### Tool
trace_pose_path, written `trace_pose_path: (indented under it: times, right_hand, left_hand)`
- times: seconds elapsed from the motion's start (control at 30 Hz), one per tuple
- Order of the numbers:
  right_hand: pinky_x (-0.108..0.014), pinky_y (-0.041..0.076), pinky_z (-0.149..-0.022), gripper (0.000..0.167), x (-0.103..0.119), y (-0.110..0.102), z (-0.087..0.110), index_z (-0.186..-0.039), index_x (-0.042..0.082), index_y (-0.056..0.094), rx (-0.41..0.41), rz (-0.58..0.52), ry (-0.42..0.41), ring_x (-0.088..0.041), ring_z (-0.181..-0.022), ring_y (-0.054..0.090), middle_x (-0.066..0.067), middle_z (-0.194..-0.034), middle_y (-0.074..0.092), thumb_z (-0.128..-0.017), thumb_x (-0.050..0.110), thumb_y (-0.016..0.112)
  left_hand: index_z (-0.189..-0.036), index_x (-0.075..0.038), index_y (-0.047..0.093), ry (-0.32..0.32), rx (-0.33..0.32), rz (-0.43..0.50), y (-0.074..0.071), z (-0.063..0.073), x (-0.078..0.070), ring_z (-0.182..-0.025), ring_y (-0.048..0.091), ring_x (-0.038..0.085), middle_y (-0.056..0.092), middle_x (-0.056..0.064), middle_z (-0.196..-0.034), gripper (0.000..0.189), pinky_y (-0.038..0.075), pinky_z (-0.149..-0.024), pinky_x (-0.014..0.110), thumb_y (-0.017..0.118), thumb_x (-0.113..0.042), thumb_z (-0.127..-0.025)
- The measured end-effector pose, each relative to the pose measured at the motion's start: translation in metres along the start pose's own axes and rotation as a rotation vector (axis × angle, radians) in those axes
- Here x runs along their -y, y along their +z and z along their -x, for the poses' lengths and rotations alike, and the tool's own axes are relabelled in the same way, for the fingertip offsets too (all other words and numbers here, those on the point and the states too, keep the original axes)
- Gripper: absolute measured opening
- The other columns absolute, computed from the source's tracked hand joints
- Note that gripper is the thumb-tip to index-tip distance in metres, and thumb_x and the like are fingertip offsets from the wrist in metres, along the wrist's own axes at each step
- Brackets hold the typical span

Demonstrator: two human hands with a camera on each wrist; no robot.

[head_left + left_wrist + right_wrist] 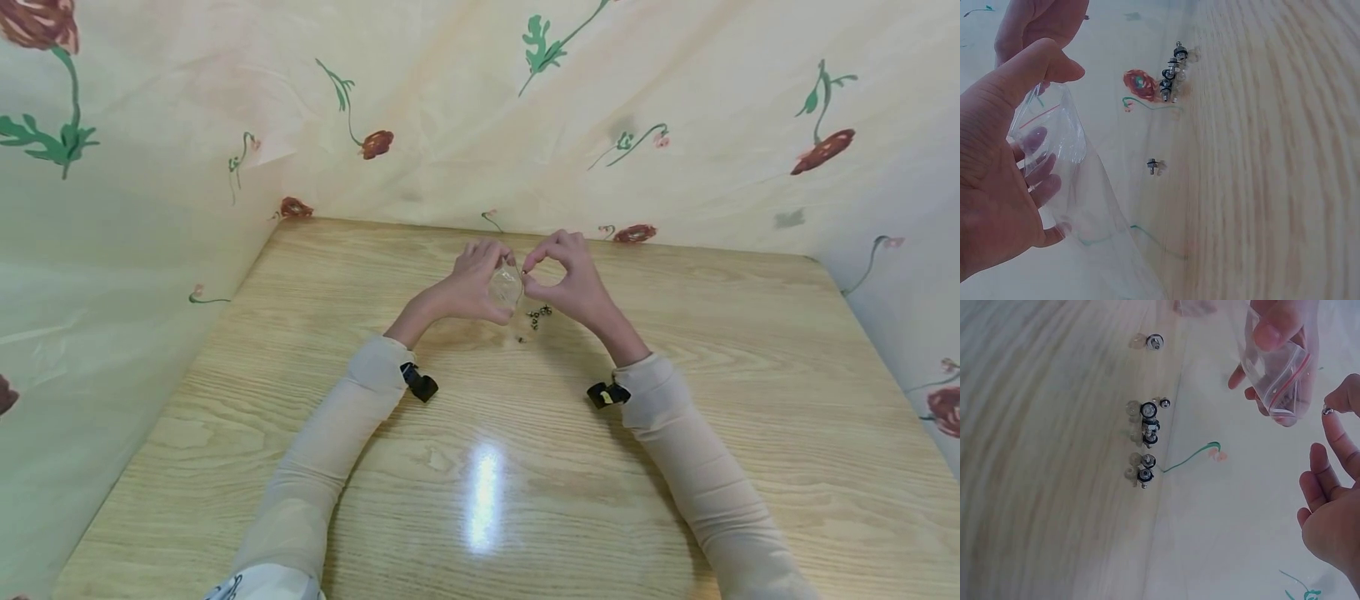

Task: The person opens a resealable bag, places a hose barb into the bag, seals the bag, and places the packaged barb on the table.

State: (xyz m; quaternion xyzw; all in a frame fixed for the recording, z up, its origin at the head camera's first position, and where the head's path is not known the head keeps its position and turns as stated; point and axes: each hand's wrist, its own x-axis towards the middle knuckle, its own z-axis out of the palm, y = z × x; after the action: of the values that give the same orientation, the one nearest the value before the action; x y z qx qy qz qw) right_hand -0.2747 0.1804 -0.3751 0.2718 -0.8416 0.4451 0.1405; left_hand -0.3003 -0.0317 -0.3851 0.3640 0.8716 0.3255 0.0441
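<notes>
My left hand (471, 283) grips a clear zip-lock plastic bag (1082, 181) near its red-striped mouth, thumb at one side and the fingers showing through the film. My right hand (573, 282) is just right of the bag, at its mouth in the head view. Thumb and index fingertip pinch a tiny metal fitting (1327, 410), the other fingers loosely bent. Below the hands, several small metal fittings with dark rings (1149, 428) lie clustered on the table. One lone fitting (1152, 165) lies apart from them, nearer to me.
The wood-grain table (480, 442) runs up to a flower-printed cloth (465, 108) at the back and sides. Black wrist straps (420, 383) sit at both cuffs. A bright light reflection shows on the tabletop near me.
</notes>
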Motion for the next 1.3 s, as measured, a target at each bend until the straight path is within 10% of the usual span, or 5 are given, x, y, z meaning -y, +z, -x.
trace_pose_path:
  times: [1.3]
  right_hand:
    - [-0.045, 0.027, -0.094, 0.006, 0.001, 0.014, 0.002, -0.086, 0.005, 0.072, 0.039, -0.004, -0.038, -0.031, -0.105, 0.042, -0.012, -0.097, 0.059, -0.081, 0.008, 0.072]
  left_hand:
    - [-0.125, -0.01, 0.037, 0.013, 0.042, 0.0, 0.001, 0.0, -0.001, -0.106, 0.029, 0.025, 0.037, 0.01, -0.112, 0.064, 0.021, -0.087, 0.038, 0.073, -0.022, -0.073]
